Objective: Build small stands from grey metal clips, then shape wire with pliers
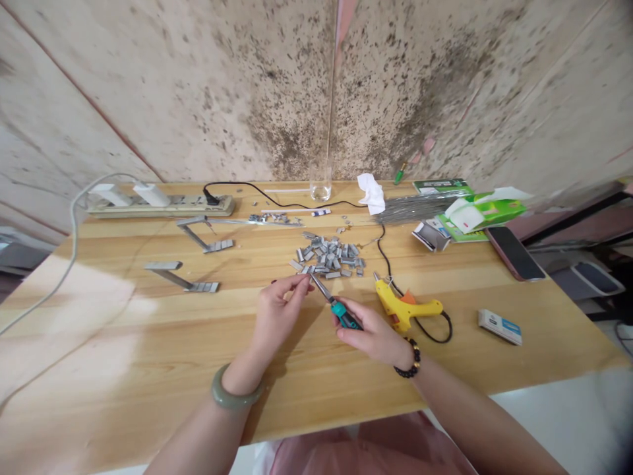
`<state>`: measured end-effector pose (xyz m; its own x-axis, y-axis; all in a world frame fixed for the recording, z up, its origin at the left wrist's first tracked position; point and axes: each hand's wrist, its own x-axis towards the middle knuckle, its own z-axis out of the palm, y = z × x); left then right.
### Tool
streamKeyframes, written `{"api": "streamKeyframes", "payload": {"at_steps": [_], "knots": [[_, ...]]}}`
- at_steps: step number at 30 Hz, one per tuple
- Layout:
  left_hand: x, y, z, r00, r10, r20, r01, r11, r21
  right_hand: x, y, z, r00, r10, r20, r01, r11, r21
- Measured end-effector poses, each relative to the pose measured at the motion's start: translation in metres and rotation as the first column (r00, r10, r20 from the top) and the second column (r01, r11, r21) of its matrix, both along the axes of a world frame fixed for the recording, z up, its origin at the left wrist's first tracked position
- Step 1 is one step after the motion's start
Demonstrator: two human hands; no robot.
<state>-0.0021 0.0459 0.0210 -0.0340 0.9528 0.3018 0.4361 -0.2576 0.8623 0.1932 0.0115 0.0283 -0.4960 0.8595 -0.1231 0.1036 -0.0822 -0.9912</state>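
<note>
In my right hand (373, 333) is a pair of long-nose pliers (324, 289) with teal and black handles, their slim metal tip pointing up and left. My left hand (281, 307) is pinched closed at that tip, and whatever lies between its fingertips is too small to make out. Just beyond both hands spreads a loose pile of small grey metal staple strips (331, 254). Left of the pile stand two bent grey pieces built from such strips, a nearer one (171, 272) and a farther one (192, 231).
A yellow glue gun (405, 305) with a black cord lies right of my right hand. Farther right are a small box (499, 326), a phone (515, 254) and a green tissue pack (487, 210). Behind are wire bundles (420, 206), a glass (320, 188) and a power strip (163, 206).
</note>
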Motion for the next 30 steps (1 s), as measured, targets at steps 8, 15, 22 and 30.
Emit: {"api": "streamKeyframes", "payload": {"at_steps": [8,15,22,30], "knots": [[-0.0003,0.0003,0.0008,1.000,-0.009,0.019,0.009,0.999,-0.034,-0.0007,-0.0009,-0.0033,0.999,-0.007,0.050,0.004,0.998,0.063],[-0.0023,0.0004,-0.0019,0.994,0.004,-0.105,0.005,0.996,0.087,-0.0008,-0.0017,-0.0033,0.997,-0.021,0.073,0.015,0.996,0.085],[-0.0015,0.0016,0.0022,0.984,-0.067,0.168,0.084,0.992,-0.094,0.0011,-0.0008,0.0013,1.000,-0.003,-0.031,-0.001,0.993,-0.118],[-0.0013,0.0015,0.0070,0.935,-0.072,0.347,0.125,0.984,-0.131,0.0017,0.0016,-0.0017,0.994,-0.089,-0.066,0.080,0.989,-0.125]]}}
